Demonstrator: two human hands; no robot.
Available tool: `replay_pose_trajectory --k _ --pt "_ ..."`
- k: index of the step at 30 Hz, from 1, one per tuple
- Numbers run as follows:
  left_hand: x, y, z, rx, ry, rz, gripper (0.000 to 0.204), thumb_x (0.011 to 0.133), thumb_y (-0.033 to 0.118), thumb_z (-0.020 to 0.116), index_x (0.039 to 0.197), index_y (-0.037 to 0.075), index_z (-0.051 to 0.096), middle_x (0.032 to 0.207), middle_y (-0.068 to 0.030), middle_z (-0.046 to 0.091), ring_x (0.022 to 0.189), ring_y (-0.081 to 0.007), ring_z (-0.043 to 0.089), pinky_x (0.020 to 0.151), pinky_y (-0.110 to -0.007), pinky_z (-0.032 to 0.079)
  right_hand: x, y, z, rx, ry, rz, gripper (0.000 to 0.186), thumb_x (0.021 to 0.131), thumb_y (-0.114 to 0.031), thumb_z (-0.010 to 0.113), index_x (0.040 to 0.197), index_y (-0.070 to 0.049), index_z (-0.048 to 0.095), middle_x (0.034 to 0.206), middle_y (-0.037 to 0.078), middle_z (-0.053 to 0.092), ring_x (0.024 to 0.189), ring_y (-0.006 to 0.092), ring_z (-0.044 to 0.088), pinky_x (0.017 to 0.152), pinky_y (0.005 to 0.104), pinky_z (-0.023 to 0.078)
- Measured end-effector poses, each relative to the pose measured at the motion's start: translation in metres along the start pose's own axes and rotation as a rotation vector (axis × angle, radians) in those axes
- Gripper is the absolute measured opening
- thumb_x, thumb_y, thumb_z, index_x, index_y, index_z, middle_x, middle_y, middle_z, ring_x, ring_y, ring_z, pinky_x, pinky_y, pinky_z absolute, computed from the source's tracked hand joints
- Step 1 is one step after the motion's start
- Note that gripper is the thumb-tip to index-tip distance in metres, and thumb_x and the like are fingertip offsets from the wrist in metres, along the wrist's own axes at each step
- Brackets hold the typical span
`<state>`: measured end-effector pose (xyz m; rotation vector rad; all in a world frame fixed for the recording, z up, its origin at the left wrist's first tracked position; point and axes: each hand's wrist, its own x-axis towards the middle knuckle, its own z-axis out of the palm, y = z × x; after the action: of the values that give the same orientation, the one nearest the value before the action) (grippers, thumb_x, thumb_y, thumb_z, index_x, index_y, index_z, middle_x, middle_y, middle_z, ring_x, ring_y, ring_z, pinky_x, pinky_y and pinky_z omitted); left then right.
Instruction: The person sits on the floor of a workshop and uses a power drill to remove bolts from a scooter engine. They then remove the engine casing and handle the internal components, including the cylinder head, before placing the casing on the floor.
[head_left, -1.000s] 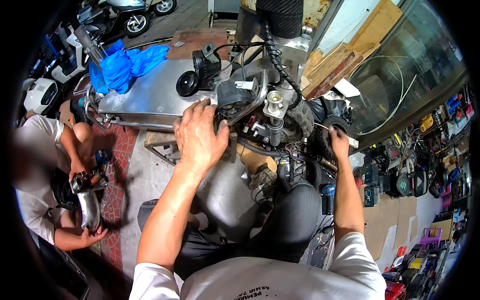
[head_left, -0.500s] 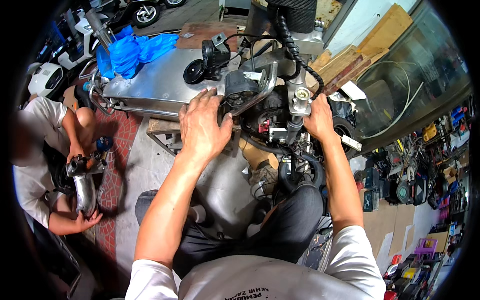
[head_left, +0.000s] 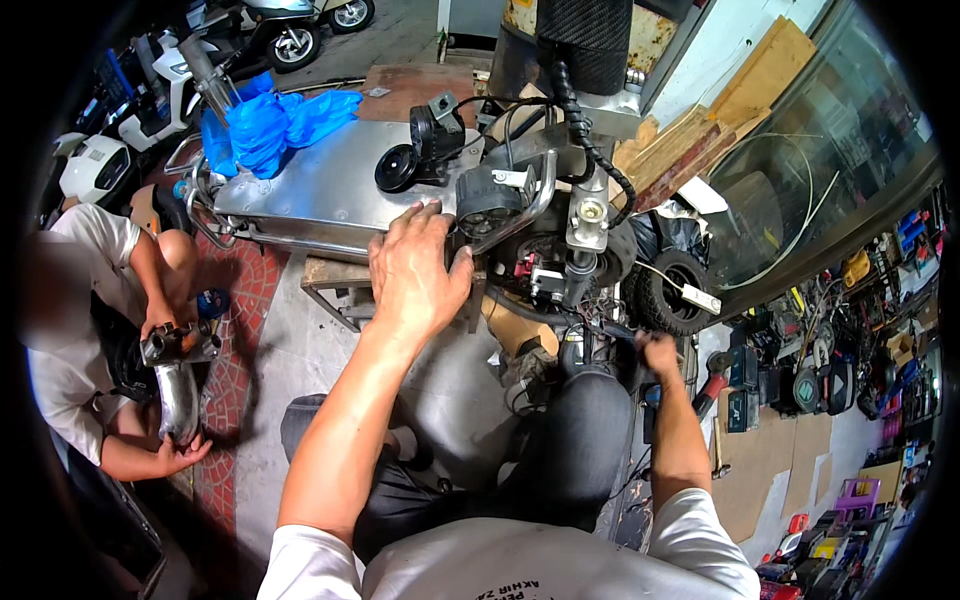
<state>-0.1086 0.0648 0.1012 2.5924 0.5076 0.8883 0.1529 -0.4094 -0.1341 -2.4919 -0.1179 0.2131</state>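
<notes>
My left hand (head_left: 420, 270) lies with fingers stretched out on the near edge of a silver metal deck (head_left: 310, 190) of a scooter-like frame, beside a round dark motor-like part (head_left: 487, 203). A metal clamp (head_left: 588, 220) on the frame's upright tube stands to its right. My right hand (head_left: 658, 355) is closed, low and right of the clamp, at the end of a black tube (head_left: 612, 328). What its fingers hold is too small to make out. Loose wires hang below the clamp. A round black horn-like disc (head_left: 396, 168) sits on the deck.
A blue plastic bag (head_left: 262, 125) lies at the deck's far left. Left of me a person (head_left: 110, 300) handles a curved metal pipe (head_left: 178, 405). At right are a black tyre (head_left: 680, 290), wooden boards (head_left: 690, 150), a glass pane (head_left: 800, 180) and many tools.
My right hand has left the clamp and moved down toward me, closing near the black tube. My left hand stays on the deck's edge. The view has shifted slightly.
</notes>
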Motion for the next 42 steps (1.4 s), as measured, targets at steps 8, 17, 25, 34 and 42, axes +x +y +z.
replay_pose_trajectory --k 8,17,25,34,42 --pt "-0.004 -0.006 0.001 -0.037 0.012 -0.012 0.043 0.09 0.026 0.074 0.126 0.002 0.072 0.146 -0.0167 0.067 0.144 -0.0354 0.055 0.118 -0.053 0.042 0.031 -0.26 -0.061 0.347 0.264 -0.431 0.044 0.107 -0.038 0.066 0.11 0.006 0.074 0.094 0.016 0.077 0.09 0.0188 0.067 0.087 0.0364 0.053" --pt "-0.004 -0.02 -0.014 -0.078 -0.109 -0.123 0.039 0.081 0.025 0.076 0.108 -0.003 0.073 0.125 -0.024 0.07 0.117 -0.043 0.068 0.104 -0.053 0.055 0.08 -0.297 0.018 0.017 0.353 -0.693 0.037 0.099 -0.023 0.067 0.129 0.0 0.071 0.123 0.023 0.072 0.12 0.037 0.066 0.104 0.0465 0.049" --pt "-0.01 -0.017 0.006 -0.278 0.013 -0.114 0.045 0.081 0.019 0.074 0.12 -0.002 0.073 0.142 -0.0209 0.067 0.146 -0.0359 0.053 0.12 -0.07 0.032 0.157 -0.221 0.035 -0.209 0.519 -0.868 0.043 0.095 -0.034 0.067 0.117 0.004 0.068 0.108 0.034 0.068 0.109 0.0567 0.06 0.09 0.0599 0.047" --pt "-0.009 -0.016 0.002 -0.264 -0.002 -0.09 0.046 0.081 0.02 0.074 0.121 -0.002 0.072 0.141 -0.0193 0.067 0.142 -0.0359 0.055 0.115 -0.069 0.037 0.059 -0.302 0.01 -0.305 0.332 -0.478 0.048 0.099 -0.032 0.06 0.134 0.001 0.064 0.125 0.031 0.068 0.117 0.053 0.062 0.097 0.0586 0.048" --pt "-0.007 -0.014 0.001 -0.089 0.05 -0.09 0.038 0.09 0.028 0.073 0.121 0.005 0.075 0.142 -0.0183 0.069 0.139 -0.0342 0.06 0.116 -0.06 0.041 0.03 -0.306 0.024 -0.185 0.538 -0.577 0.054 0.11 -0.046 0.052 0.112 0.006 0.068 0.111 0.035 0.068 0.108 0.0536 0.063 0.094 0.0605 0.049"
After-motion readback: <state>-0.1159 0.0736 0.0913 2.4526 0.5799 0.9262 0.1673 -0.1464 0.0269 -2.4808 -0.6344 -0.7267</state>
